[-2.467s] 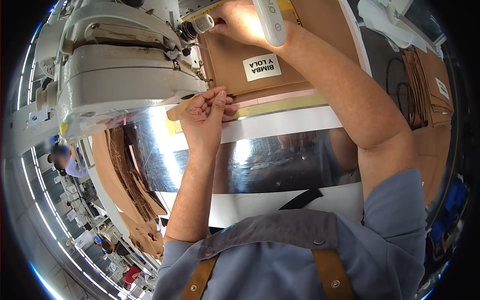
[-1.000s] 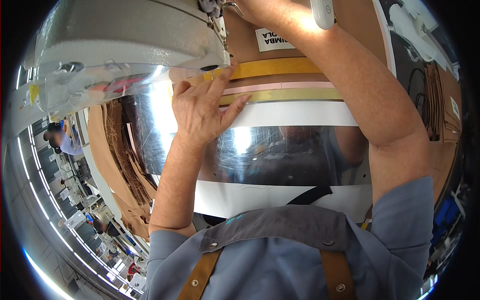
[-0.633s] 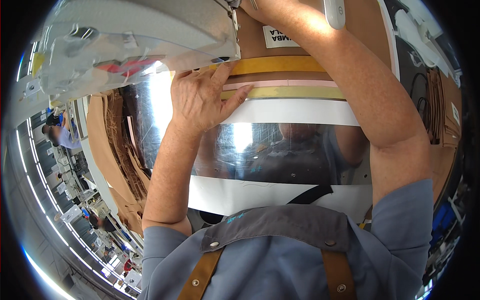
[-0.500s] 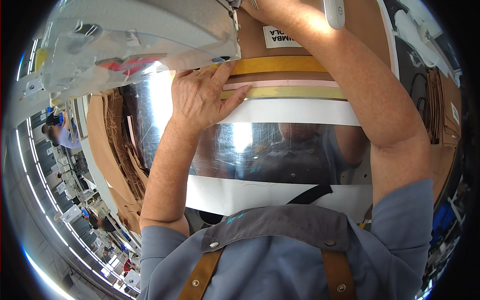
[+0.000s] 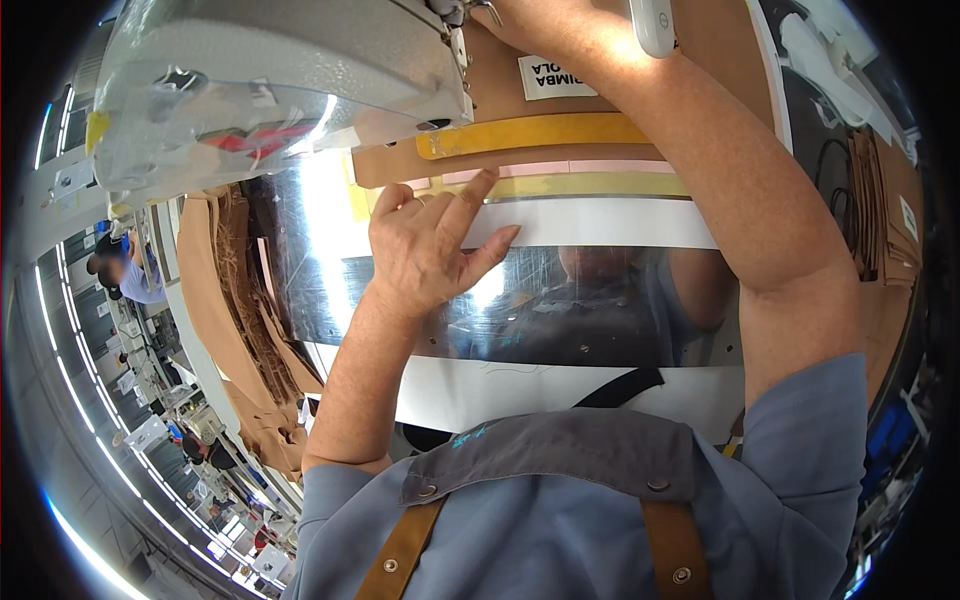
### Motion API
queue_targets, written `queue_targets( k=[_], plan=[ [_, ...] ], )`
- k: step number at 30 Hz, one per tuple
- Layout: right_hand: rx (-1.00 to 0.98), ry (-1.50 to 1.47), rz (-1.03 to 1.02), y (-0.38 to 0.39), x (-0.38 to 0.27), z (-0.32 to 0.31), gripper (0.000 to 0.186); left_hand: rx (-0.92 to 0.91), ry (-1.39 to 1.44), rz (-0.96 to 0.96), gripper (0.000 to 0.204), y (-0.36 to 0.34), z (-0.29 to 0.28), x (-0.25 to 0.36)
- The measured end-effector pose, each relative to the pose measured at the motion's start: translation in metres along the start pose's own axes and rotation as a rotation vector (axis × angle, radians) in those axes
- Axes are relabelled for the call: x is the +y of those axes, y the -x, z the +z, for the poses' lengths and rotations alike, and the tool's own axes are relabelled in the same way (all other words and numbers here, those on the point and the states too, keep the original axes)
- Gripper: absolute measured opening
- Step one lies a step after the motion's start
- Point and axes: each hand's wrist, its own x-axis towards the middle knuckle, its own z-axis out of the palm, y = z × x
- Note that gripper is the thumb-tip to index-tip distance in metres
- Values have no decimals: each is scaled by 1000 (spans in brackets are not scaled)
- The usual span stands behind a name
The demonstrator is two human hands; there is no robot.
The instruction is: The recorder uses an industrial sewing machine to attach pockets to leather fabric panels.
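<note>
My left hand [image 5: 425, 240] is over the near edge of a flat brown panel [image 5: 497, 85], thumb and index finger stretched apart, holding nothing. Its index fingertip is at a narrow pink strip [image 5: 535, 172], which runs beside a pale yellow band [image 5: 600, 185]. Farther back on the panel lies an orange-yellow strip [image 5: 550, 132] with a rounded left end. My right hand [image 5: 515, 20] reaches to the top edge of the picture, by the metal parts of a big grey sewing machine [image 5: 370, 60]; its fingers are out of sight, so I cannot see what it touches.
Shiny metal plate [image 5: 590, 310] and white surface [image 5: 470, 390] lie between me and the panel. Clear plastic [image 5: 200, 130] covers the machine's left end. Stacks of brown pieces stand left [image 5: 205, 290] and right [image 5: 880, 220]. A white rounded device [image 5: 653, 25] hangs above my right forearm.
My left hand has drawn back toward me and slightly right, off the orange-yellow strip, uncovering its left end. My right arm has barely moved.
</note>
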Motion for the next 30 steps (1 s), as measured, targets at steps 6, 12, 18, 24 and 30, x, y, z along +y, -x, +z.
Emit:
queue_targets(
  k=[6, 12, 18, 24, 30],
  plan=[
    [249, -79, -63, 1, 7, 18, 20, 21, 106, 6, 48, 6, 2, 18],
    [210, -51, -103, 6, 14, 8, 21, 79, 111, -16, 49, 8, 10, 10],
    [302, -38, -162, 14, 17, 6, 17, 39, 44, -51, 56, -26, 10, -1],
    [327, 1, -177, 19, 18, 10, 19, -81, 3, -102, 57, -38, 15, -16],
    [366, -98, -332, 31, 15, -14, 19, -98, -34, -4, 49, -34, 6, -41]
  ],
)
